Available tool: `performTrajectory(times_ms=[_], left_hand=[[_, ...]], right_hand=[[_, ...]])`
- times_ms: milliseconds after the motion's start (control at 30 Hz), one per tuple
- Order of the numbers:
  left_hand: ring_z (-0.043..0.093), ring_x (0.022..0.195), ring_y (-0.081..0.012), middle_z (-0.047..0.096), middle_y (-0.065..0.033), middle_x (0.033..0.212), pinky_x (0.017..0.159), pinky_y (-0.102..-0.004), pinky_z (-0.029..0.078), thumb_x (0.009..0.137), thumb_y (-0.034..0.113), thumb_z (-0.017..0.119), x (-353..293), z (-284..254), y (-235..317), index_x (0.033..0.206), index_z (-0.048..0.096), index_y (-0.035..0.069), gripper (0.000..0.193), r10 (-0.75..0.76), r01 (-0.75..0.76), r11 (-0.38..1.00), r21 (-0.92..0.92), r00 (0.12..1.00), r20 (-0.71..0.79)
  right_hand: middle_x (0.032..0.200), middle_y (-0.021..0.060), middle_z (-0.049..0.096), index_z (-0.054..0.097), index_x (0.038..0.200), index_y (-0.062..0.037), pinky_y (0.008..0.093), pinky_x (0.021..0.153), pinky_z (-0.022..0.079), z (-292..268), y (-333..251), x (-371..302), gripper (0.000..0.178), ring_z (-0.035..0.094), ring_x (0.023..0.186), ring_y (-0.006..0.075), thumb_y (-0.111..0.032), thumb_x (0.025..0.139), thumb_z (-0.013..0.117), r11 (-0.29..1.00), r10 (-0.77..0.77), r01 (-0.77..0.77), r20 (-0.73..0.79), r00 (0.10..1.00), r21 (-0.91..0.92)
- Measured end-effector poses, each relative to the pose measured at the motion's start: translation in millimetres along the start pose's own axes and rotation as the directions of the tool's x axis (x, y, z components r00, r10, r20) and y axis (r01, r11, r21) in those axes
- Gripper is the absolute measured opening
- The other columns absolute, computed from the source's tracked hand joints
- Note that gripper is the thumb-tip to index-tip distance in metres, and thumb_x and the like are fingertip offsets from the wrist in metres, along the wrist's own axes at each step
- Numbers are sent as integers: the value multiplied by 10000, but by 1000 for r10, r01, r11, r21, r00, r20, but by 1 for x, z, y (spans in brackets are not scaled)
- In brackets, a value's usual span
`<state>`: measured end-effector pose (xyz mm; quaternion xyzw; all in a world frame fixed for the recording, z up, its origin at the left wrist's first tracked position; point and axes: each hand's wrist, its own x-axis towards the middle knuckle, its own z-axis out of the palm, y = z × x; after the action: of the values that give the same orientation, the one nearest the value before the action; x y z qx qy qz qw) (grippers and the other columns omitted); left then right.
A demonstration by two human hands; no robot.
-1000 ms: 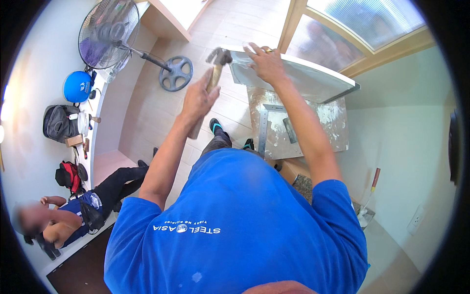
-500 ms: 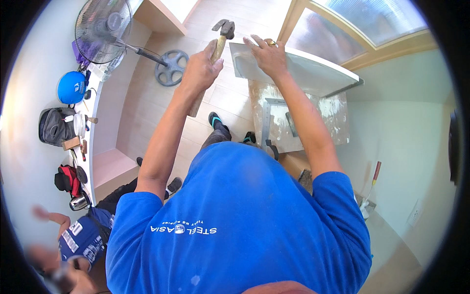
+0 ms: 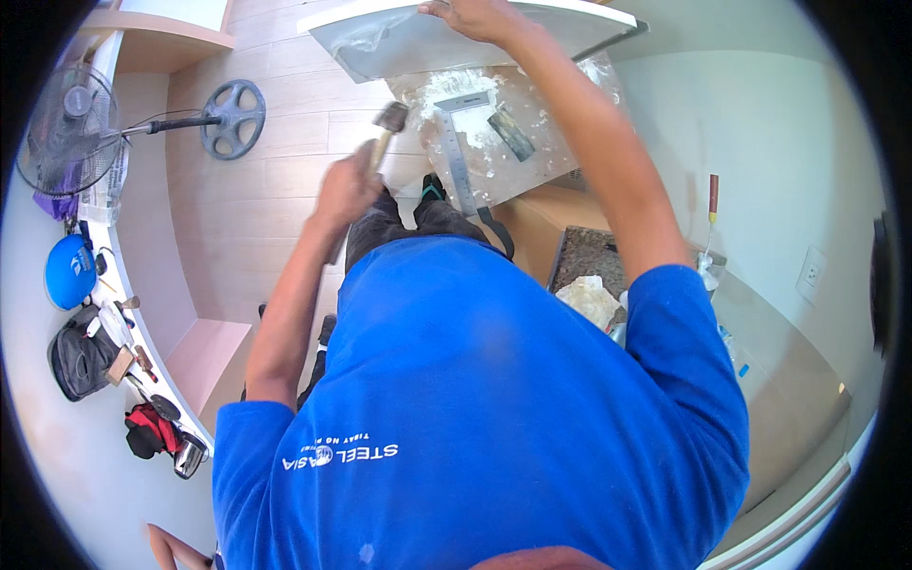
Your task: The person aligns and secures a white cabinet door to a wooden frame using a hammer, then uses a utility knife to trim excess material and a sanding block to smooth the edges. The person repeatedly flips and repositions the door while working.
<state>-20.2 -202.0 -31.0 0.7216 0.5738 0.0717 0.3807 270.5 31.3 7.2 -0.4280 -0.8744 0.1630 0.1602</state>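
My left hand (image 3: 346,195) is closed round the wooden handle of a claw hammer (image 3: 390,116), its metal head raised and a little blurred. At the top of the view my right hand (image 3: 480,19) grips the upper edge of a white-edged grey panel (image 3: 408,46); the picture's edge cuts off part of the hand. The panel stands on edge at the far side of a board (image 3: 532,173) smeared with white. On that board lie a metal square (image 3: 456,157) and a small dark rectangular block (image 3: 512,135).
A stand fan (image 3: 71,123) leans out over a round grey base (image 3: 234,119) at left. A white shelf (image 3: 142,328) carries a blue round case (image 3: 70,272), a backpack (image 3: 79,356) and tools. A speckled slab (image 3: 584,256) and a crumpled pale lump (image 3: 589,301) are at right. Another person's arm (image 3: 176,546) shows lower left.
My view has shifted, so the panel appears higher. The left hand with the hammer has come lower and nearer my body. My right hand's fingers, spread before, now curl on the panel's edge.
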Motion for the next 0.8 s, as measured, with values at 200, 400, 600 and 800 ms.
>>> performTrajectory(times_ms=[200,400,600,800], left_hand=[[710,978,-431,692,-265,1128,848,-530,573,879,166,635,90,145,31,1524,448,49,682,178,-195,975,108,973,147],[721,978,-378,662,-218,1163,811,-515,573,962,207,582,136,220,69,1513,475,105,571,218,-260,937,233,957,191],[715,1040,-343,655,-189,1257,895,-492,541,984,217,567,137,263,63,1476,533,95,508,133,-160,929,333,986,102],[756,978,-346,776,-167,1071,831,-465,610,830,186,736,125,242,54,1009,802,63,228,89,-160,963,218,949,304]], right_hand=[[1076,179,706,730,1217,-93,499,875,525,12,-12,-17,389,676,1010,384,-347,923,722,997,-25,46,-305,952,61],[1049,63,638,784,1120,-158,458,869,488,11,-35,-27,263,640,989,284,-272,883,788,993,116,-105,-302,946,54],[1059,109,646,769,1169,-133,463,882,500,5,-40,-31,294,641,996,325,-234,892,766,978,195,-174,-208,959,114],[1180,184,639,711,1263,-91,497,975,481,8,-33,-31,334,624,1095,385,-252,972,671,988,90,-112,-198,976,-104]])
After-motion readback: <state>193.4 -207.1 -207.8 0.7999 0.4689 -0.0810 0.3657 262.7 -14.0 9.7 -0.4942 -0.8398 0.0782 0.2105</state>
